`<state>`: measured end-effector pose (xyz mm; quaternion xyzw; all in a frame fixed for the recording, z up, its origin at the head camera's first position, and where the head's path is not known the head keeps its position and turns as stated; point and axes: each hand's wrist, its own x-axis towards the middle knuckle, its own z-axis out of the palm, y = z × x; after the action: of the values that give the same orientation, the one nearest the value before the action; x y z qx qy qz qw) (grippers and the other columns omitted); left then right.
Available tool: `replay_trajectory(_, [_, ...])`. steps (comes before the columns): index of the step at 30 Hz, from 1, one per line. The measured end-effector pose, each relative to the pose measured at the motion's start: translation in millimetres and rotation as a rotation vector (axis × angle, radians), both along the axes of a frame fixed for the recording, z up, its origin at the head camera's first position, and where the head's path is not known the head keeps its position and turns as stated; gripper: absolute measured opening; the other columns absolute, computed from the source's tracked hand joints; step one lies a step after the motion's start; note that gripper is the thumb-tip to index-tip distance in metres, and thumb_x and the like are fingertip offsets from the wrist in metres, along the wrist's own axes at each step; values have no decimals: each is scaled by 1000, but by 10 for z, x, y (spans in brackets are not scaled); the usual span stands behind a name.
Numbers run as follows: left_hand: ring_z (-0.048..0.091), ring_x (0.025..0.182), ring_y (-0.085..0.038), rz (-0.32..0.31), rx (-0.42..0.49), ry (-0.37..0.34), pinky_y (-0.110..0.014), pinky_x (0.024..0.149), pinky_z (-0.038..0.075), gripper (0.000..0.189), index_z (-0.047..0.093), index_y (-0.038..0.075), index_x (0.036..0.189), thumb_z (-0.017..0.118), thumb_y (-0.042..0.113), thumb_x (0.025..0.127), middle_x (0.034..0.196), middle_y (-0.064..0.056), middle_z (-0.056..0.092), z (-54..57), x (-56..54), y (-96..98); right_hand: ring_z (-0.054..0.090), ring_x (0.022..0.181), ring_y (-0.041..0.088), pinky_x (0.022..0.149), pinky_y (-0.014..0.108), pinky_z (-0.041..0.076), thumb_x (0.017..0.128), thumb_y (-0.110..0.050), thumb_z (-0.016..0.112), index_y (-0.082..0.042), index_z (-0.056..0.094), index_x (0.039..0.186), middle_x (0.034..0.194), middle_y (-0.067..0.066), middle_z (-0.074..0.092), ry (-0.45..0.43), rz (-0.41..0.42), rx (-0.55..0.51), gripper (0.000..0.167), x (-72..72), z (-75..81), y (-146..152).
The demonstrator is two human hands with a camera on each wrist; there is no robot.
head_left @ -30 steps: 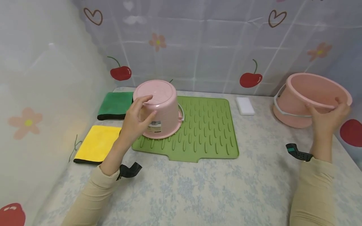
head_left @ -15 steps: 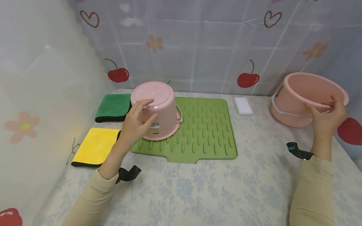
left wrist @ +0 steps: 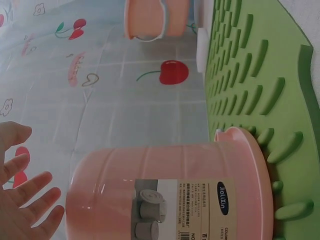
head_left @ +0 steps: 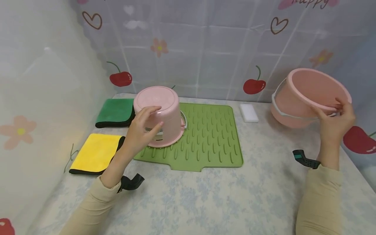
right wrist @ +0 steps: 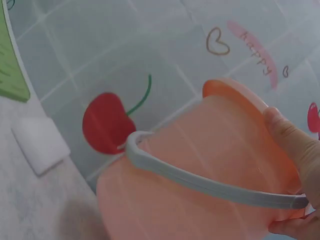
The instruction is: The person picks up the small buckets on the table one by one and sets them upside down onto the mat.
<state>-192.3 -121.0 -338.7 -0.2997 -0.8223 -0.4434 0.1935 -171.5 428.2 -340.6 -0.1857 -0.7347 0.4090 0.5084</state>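
My right hand [head_left: 337, 122] grips the near right rim of a pink bucket [head_left: 293, 107] at the far right. That bucket tilts, mouth up, and appears raised off the table. Its grey handle [right wrist: 200, 182] hangs round the side in the right wrist view, with my thumb on the rim. A second pink bucket [head_left: 168, 122] stands upside down on the left part of a green ribbed mat [head_left: 211, 137]. Beside it my left hand [head_left: 141, 130] is spread with fingers loosely bent, holding nothing. In the left wrist view, its fingertips lie close to the bucket's base; contact cannot be told.
A green cloth [head_left: 114, 111] and a yellow cloth [head_left: 98, 151], both folded with black edging, lie left of the mat. Between mat and right bucket lies a white sponge block [head_left: 249, 113]. A patterned wall sheet [head_left: 205, 58] stands behind the table [head_left: 205, 202].
The right hand has tipped and raised the right bucket and shifted it a little left. The left hand stays beside the upside-down bucket. The head view has turned slightly.
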Motion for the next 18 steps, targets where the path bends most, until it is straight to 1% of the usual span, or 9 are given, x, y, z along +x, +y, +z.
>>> replay_trajectory(3, [50, 120, -27, -13, 2, -1, -45, 102, 44, 46, 53, 3, 131, 67, 8, 87, 131, -12, 55, -20, 1, 11, 45, 75, -6, 71, 12, 39, 72, -21, 83, -17, 65, 119, 88, -22, 54, 8, 51, 21, 50, 25, 128, -166])
replay_trajectory(6, [50, 121, -26, -25, 4, -4, -44, 103, 44, 46, 53, 4, 131, 67, 9, 88, 131, -12, 55, -16, -11, 44, 49, 74, -5, 72, 13, 42, 72, -15, 82, -14, 66, 119, 86, -20, 56, 31, 125, -8, 50, 37, 302, -324])
replay_trajectory(8, [50, 122, -25, -29, -4, -11, -43, 104, 44, 47, 52, 4, 132, 66, 9, 88, 132, -12, 55, -23, -9, 58, 53, 73, -4, 71, 14, 43, 72, -11, 82, -12, 66, 120, 87, -17, 59, 39, 178, -28, 50, 63, 388, -436])
replay_trajectory(10, [50, 123, -25, -29, -15, -19, -43, 105, 44, 47, 51, 5, 133, 66, 10, 88, 132, -12, 55, -26, 6, 64, 56, 70, -1, 67, 13, 45, 72, -6, 81, -9, 66, 119, 85, -13, 62, 61, 257, -66, 49, 99, 456, -563])
replay_trajectory(12, [49, 123, -25, -33, -23, -23, -43, 105, 43, 48, 50, 5, 134, 66, 10, 89, 133, -12, 54, -36, 24, 66, 61, 70, 3, 65, 13, 48, 71, 2, 79, -3, 66, 117, 84, -5, 65, 131, 398, -140, 48, 148, 511, -702])
replay_trajectory(14, [49, 124, -25, -41, -19, -17, -44, 105, 43, 49, 49, 4, 134, 66, 10, 88, 134, -12, 53, -42, 38, 81, 63, 70, 9, 67, 13, 52, 71, 9, 76, 3, 65, 116, 84, 2, 67, 205, 553, -204, 47, 198, 573, -838])
replay_trajectory(17, [48, 125, -24, -73, 7, -2, -45, 106, 43, 53, 48, 4, 135, 68, 9, 86, 136, -12, 53, -54, 66, 118, 66, 71, 17, 68, 17, 55, 71, 18, 71, 13, 60, 116, 84, 11, 69, 324, 818, -295, 47, 263, 631, -1023])
replay_trajectory(18, [48, 125, -24, -87, 15, 5, -45, 105, 43, 54, 48, 4, 135, 69, 8, 86, 136, -12, 53, -64, 76, 135, 67, 71, 18, 69, 18, 56, 72, 19, 69, 15, 58, 117, 85, 13, 69, 339, 891, -300, 47, 283, 638, -1077])
